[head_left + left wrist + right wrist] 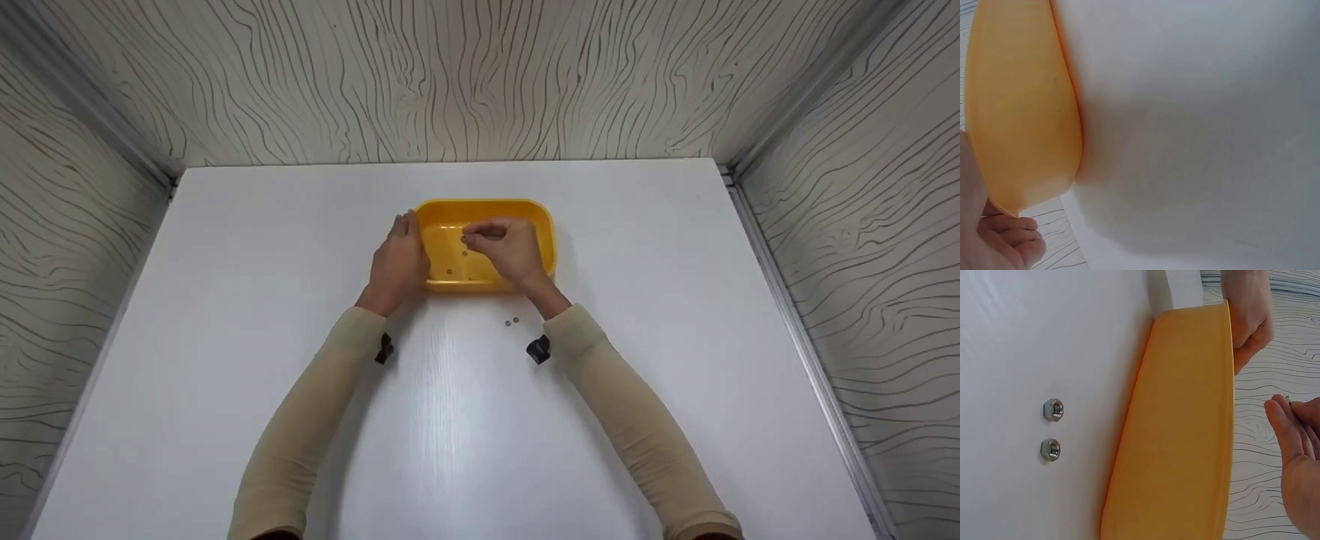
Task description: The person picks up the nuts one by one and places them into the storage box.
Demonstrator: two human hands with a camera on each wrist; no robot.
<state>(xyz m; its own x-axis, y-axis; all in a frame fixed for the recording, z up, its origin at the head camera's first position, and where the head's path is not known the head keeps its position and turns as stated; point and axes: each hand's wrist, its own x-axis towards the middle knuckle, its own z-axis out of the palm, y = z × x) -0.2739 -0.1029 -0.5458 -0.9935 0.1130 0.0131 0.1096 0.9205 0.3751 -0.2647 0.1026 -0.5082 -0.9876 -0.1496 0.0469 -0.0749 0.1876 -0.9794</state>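
Observation:
A yellow plastic tray (pixel 480 201) stands on the white table. My left hand (pixel 397 266) grips its left rim, with fingers (pixel 1024 236) curled beneath the edge in the left wrist view. Over the tray, my right hand (pixel 514 247) pinches a small metal nut (pixel 1288 399) between thumb and fingers. Inside the tray lie a few more nuts, one (pixel 449 271) near the front wall and another (pixel 464 253) under the right fingertips. Two hex nuts, one (pixel 1053 410) beside the other (pixel 1050 450), lie on the table in front of the tray.
The white table (pixel 262 217) reaches back to a wood-grain patterned wall (pixel 450 82). Similar panels with metal edge rails (pixel 799 322) flank it on both sides. A small black camera (pixel 538 349) sits at the right wrist, another (pixel 384 349) at the left.

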